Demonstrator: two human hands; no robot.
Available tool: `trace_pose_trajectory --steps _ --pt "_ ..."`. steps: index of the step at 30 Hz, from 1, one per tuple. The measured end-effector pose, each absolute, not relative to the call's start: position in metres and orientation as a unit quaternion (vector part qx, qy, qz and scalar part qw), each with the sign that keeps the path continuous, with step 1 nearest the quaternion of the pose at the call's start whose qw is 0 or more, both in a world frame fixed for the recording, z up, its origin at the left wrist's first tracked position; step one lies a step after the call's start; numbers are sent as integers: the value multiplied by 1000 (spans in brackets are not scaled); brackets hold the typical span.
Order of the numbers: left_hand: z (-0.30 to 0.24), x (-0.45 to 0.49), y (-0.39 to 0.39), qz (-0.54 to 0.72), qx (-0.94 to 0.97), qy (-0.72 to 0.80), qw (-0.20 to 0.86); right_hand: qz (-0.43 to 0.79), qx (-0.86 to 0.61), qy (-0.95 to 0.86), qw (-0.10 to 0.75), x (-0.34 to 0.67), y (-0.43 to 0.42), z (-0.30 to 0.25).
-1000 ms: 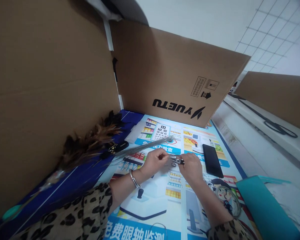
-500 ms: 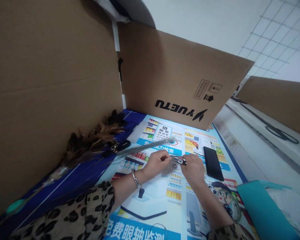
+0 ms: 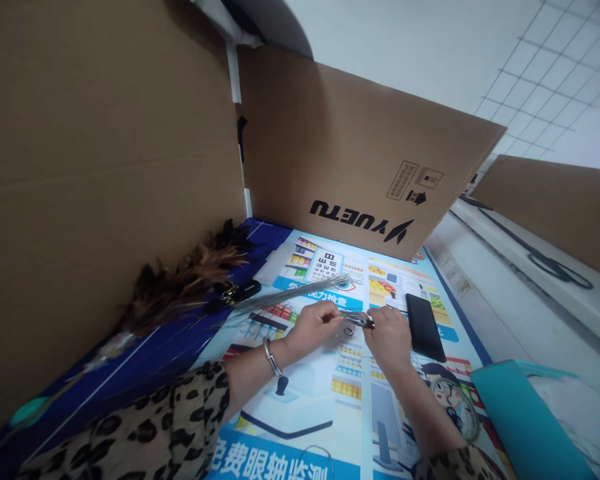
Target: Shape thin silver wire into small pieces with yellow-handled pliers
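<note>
My left hand (image 3: 314, 327) and my right hand (image 3: 389, 335) meet over the printed poster (image 3: 305, 400) on the table. Both are closed in a pinch on a small dark metal tool (image 3: 359, 321) held between them; I cannot make out exactly what it is. A bundle of thin metal wires (image 3: 293, 293) lies on the poster just beyond my left hand. A silver bangle (image 3: 271, 357) sits on my left wrist.
A black phone (image 3: 423, 327) lies right of my right hand. Brown feathers (image 3: 180, 283) are heaped at the left by the cardboard wall (image 3: 105, 167). Another cardboard panel (image 3: 360, 147) stands behind. A teal folder (image 3: 525, 420) lies at the lower right.
Both hands keep their pinch on the small tool and have shifted only slightly; the view itself has drifted a little.
</note>
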State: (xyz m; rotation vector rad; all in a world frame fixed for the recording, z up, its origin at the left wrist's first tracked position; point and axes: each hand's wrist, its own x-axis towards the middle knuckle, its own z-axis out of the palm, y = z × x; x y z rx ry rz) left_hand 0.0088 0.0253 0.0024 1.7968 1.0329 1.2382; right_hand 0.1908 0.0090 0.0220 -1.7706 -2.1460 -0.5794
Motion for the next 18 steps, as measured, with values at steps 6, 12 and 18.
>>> trace_pose_trajectory --steps 6,12,18 --pt "5 9 24 471 703 391 363 -230 -615 -741 139 192 9 27" --pt "6 8 23 465 714 374 365 -258 -604 -743 129 193 9 28" --pt "4 9 25 463 720 379 352 -296 -583 -743 143 196 11 28"
